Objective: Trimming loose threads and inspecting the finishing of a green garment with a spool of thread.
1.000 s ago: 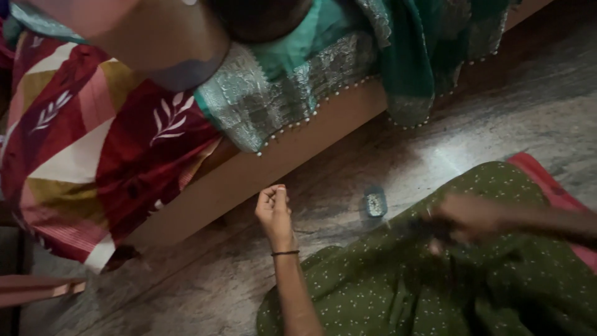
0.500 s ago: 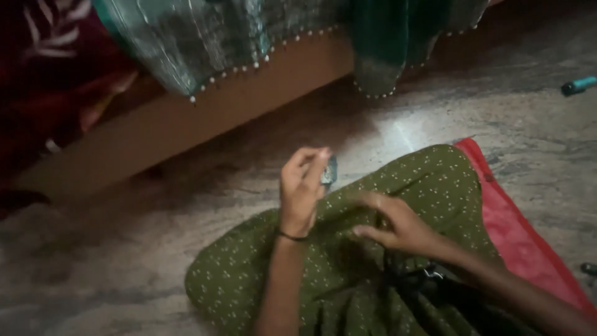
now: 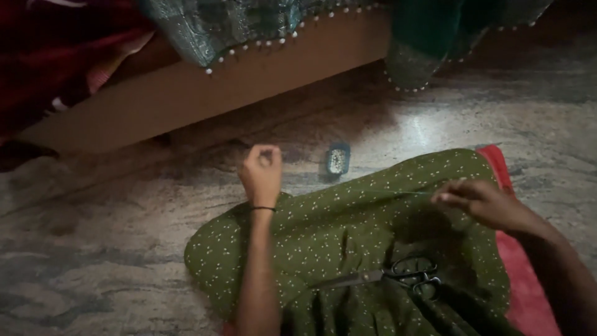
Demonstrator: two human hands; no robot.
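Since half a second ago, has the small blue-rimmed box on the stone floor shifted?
Cannot tell: the small blue-rimmed box lies below the wooden bed edge, but the head camera itself moved.

- Hands: 2. Left hand [image 3: 261,172], closed in a fist; right hand [image 3: 480,202], fingertips pinched on the cloth.
- Black band [image 3: 262,209] on the left wrist: 1.
- Green dotted cloth [image 3: 348,242]: 1.
- Red cloth [image 3: 525,274] under it: 1.
- Scissors [image 3: 398,275], black handles, lying on the green cloth: 1.
- Small blue box [image 3: 337,160] on the floor [image 3: 93,261]: 1.
- Teal bead-edged cloths: 2, one [image 3: 230,28] on the wooden bed frame [image 3: 249,84], one [image 3: 423,43] hanging darker.
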